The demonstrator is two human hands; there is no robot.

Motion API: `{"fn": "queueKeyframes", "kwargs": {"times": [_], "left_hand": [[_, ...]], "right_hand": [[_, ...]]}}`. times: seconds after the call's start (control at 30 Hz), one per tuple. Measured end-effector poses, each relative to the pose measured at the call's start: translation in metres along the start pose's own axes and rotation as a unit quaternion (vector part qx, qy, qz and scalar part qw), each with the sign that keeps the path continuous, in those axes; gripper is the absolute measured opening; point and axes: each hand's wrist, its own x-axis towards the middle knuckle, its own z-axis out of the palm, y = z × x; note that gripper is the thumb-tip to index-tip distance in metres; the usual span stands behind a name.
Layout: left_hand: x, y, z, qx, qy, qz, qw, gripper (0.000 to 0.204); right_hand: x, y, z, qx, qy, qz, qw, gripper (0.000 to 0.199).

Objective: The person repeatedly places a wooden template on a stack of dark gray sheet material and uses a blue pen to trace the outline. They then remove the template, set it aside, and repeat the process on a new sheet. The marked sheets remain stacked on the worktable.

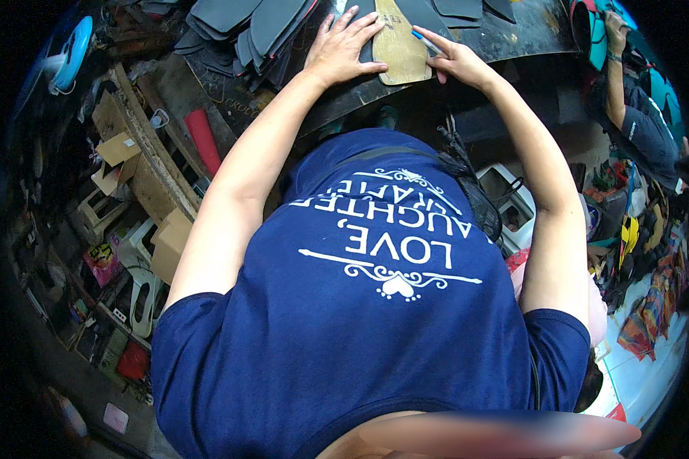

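Note:
A tan, sole-shaped template [403,55] lies flat on a dark sheet on the black worktable [528,38], at the top of the view. My left hand [343,52] rests with its fingers spread, the fingertips and thumb at the template's left edge. On the other side, my right hand [464,64] is closed round a slim pen [429,43] with a blue end. The pen lies by the template's right edge. What the pen's hidden end touches cannot be made out.
Dark grey cut sole sheets [260,30] are piled left of my left hand; more dark pieces [459,9] lie beyond my right. A person [643,115] in a dark shirt is at the far right. Cardboard boxes [119,149] and a red roll [201,141] stand at left.

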Motion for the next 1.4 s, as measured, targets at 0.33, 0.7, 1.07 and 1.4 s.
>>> {"fn": "queueKeyframes", "kwargs": {"times": [0.33,0.7,1.07,1.4], "left_hand": [[-0.002,-0.005,0.010,0.017,-0.016,0.002,1.000,0.087],[-0.001,-0.004,0.003,0.011,-0.034,0.002,0.999,0.088],[-0.002,-0.005,0.003,-0.013,-0.028,-0.001,1.000,0.084],[-0.001,-0.006,0.003,-0.045,-0.024,0.002,0.999,0.087]], "right_hand": [[0.000,-0.001,0.002,-0.016,0.023,0.001,1.000,0.068],[0.002,0.009,0.001,0.084,0.018,-0.005,0.996,0.076],[0.009,0.029,0.000,0.214,0.029,0.023,0.976,0.026],[-0.001,0.011,-0.009,0.232,0.090,0.109,0.962,0.014]]}}
